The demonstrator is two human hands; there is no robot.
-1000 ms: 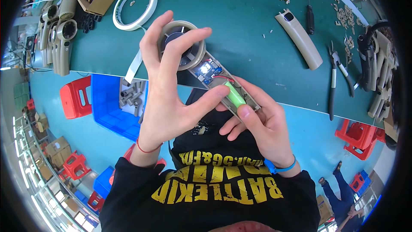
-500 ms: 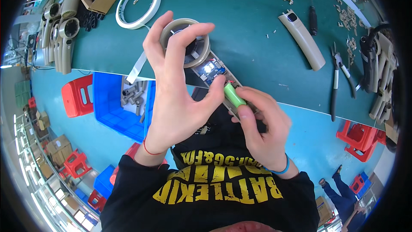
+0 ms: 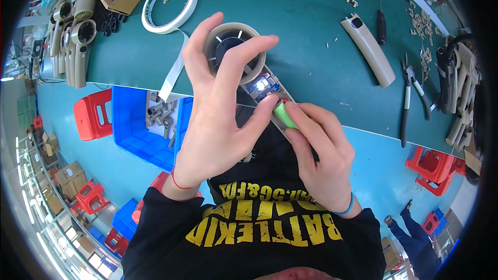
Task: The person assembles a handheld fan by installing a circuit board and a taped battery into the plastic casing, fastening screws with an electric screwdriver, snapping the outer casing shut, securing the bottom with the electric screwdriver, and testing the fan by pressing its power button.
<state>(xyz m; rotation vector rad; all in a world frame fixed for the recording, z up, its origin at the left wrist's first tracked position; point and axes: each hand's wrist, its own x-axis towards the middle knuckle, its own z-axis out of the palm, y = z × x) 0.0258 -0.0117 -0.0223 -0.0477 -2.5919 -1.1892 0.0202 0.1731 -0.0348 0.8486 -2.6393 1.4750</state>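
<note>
The opened handheld fan is between my hands, to the right of the tape roll and nearer my body. Its round head is a beige ring with a dark hub and pale spokes. Below it, the handle lies open, showing a blue circuit board with a bright white spot, then a glossy light-green battery cell. Something red shows at the cell's upper end, perhaps a wire, though my thumb crowds the view. My left hand holds the fan, fingers spread wide about the ring, thumb down by the cell. My right hand pinches the cell between thumb and forefinger, the other fingers curled.
</note>
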